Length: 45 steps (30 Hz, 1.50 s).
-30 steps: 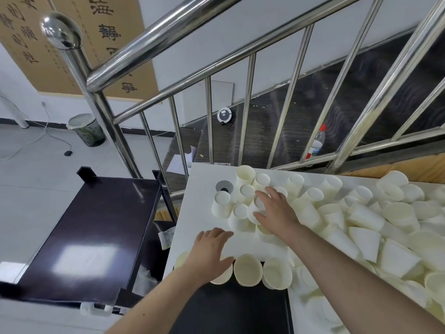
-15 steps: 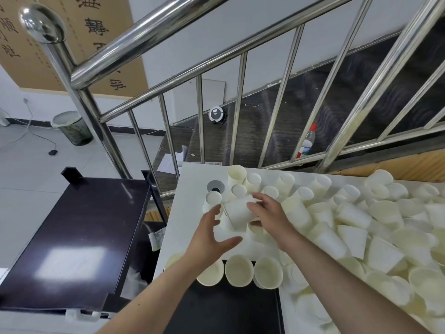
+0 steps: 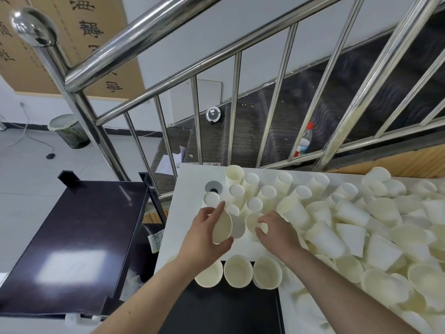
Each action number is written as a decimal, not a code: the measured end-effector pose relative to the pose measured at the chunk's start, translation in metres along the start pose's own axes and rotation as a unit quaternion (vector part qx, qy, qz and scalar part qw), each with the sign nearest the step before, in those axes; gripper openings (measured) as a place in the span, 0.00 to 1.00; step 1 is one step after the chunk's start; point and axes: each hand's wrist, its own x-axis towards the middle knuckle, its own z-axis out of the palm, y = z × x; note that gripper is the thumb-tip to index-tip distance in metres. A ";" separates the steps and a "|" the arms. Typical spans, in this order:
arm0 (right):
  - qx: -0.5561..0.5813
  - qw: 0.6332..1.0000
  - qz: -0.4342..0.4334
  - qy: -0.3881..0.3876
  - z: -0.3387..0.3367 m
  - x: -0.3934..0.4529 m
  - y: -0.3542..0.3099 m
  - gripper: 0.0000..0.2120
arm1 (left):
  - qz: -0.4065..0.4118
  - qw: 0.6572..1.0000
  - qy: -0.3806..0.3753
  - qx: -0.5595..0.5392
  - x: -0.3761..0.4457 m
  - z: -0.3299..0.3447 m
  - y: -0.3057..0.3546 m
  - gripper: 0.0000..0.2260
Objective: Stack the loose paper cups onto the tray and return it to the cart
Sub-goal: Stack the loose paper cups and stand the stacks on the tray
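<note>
My left hand (image 3: 204, 239) grips a cream paper cup (image 3: 222, 226) tilted on its side, its mouth turned toward me. My right hand (image 3: 277, 231) curls its fingers round another cup (image 3: 255, 221) just to the right. Several loose paper cups (image 3: 356, 227) lie heaped over the white table (image 3: 192, 186), some upright, some tipped over. A black tray (image 3: 221, 309) lies at the table's near edge, with three upright cups (image 3: 238, 271) in a row along its far side. The black cart (image 3: 72, 237) stands to the left of the table.
A steel stair railing (image 3: 168, 44) rises just behind the table, with dark stairs beyond it. A plastic bottle (image 3: 304, 141) stands behind the bars. A bin (image 3: 69, 131) sits on the grey floor at the far left. A round grommet (image 3: 213, 186) is set in the tabletop.
My left hand rose from the tray edge and took a cup passed over by the right hand. My right hand then closed on another cup. The camera tilted slightly.
</note>
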 end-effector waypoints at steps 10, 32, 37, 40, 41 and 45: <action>-0.113 0.990 -0.028 -0.084 0.019 0.010 -0.002 0.09 | -0.016 0.993 -0.011 0.119 -0.008 -0.014 -0.011 0.35; -0.062 0.994 -0.034 -0.085 0.030 0.017 -0.024 0.28 | -0.001 0.994 0.010 0.109 -0.021 -0.037 -0.008 0.34; -0.028 0.997 -0.045 -0.047 0.017 0.007 -0.035 0.28 | 0.006 0.994 0.011 0.113 -0.035 -0.047 -0.007 0.35; 0.008 0.997 -0.076 -0.007 -0.002 -0.011 -0.045 0.28 | 0.007 0.994 0.010 0.109 -0.047 -0.054 -0.009 0.35; 0.024 0.995 -0.092 0.008 -0.009 -0.019 -0.049 0.28 | 0.006 0.994 0.010 0.109 -0.051 -0.057 -0.009 0.35; 0.085 0.984 -0.156 0.029 -0.032 -0.062 -0.065 0.32 | -0.001 0.994 0.026 0.107 -0.072 -0.068 -0.007 0.36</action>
